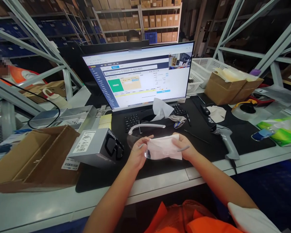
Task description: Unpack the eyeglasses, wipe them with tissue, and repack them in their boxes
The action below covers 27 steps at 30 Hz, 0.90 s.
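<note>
Both my hands are over the black desk mat [208, 139] in front of the monitor [138, 76]. My left hand [137, 155] and my right hand [184, 147] pinch a white tissue [163, 149] from either side. The tissue is wrapped round clear safety glasses [145, 131], whose lens and grey temple arms stick out past it. A white temple arm curves above my hands, in front of the keyboard [133, 121]. Both hands are closed on the tissue and the glasses.
A grey glasses box [92, 147] lies left of my hands beside an open cardboard box [26, 158]. A barcode scanner [224, 137] lies to the right, with a tissue pack [281, 132], a tape dispenser [244, 106] and cardboard boxes [225, 87] beyond. Another person sits behind the monitor.
</note>
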Motion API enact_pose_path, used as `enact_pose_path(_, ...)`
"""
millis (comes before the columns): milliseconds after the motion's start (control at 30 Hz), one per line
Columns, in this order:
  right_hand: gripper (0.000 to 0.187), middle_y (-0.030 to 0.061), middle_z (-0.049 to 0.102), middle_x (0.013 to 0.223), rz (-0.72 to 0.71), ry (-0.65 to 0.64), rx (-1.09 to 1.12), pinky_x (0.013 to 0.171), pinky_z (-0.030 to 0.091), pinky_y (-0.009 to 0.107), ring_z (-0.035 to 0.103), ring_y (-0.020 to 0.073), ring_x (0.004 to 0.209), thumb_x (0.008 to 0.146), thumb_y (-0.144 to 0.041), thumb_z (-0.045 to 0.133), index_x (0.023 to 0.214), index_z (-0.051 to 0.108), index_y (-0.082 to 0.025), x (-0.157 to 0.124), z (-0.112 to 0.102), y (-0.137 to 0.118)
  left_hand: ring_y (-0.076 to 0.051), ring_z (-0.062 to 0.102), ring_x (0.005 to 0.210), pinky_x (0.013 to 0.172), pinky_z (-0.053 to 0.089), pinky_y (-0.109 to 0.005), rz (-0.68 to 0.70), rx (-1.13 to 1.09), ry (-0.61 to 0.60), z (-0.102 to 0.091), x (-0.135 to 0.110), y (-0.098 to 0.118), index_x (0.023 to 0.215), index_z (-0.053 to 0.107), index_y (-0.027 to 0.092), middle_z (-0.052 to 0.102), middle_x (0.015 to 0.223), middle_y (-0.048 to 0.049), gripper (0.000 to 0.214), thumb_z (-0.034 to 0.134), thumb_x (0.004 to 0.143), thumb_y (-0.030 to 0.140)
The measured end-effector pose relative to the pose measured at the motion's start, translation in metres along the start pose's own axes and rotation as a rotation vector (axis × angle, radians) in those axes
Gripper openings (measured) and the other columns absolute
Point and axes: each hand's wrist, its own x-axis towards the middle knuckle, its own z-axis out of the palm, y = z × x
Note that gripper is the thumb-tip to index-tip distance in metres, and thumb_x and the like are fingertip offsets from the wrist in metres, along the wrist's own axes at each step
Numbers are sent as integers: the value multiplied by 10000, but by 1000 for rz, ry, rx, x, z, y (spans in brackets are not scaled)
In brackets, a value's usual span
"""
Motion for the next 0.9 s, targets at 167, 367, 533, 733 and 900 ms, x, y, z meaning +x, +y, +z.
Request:
enact_pose_path(167,451,0,678,710,93,42,150,600,502,262,617,142,604,623,-480,891,833,633,-176,1,7,-1,-289,525,1286,995,471,-341,-18,-24,-96,7,-4,-3,818,746,200,561,1421,-83,387,938,567,423)
enact_pose_path(367,501,67,740,831,181,-66,182,742,570,340,719,243,822,600,-441,900,955,682,-164,0,5,-4,-214,675,959,862,521,-310,-133,-52,-70,6,-6,-10,848,722,184,722,1076,-70,439,958,544,396)
enact_pose_path(533,576,130,756,987,131,-168,167,905,558,426,710,300,1021,690,-502,837,1112,682,-142,-6,11,-4,-156,669,773,713,519,-251,-124,-58,33,5,-5,-13,857,713,187,722,889,-23,498,976,493,404)
enact_pose_path(733,451,145,749,1073,-53,250,185,1007,530,473,690,297,1105,776,-428,771,1100,686,-126,1,11,-7,-223,657,1085,935,519,-328,89,50,29,9,-4,-12,843,728,209,692,1185,-61,437,945,555,455)
enact_pose_path(900,484,133,709,1171,-649,960,-41,1046,513,486,657,291,1169,843,-500,678,1151,652,-127,-17,-17,-23,-218,637,1149,1058,457,-371,303,135,128,8,-1,-17,875,722,228,727,1004,-47,364,913,635,425)
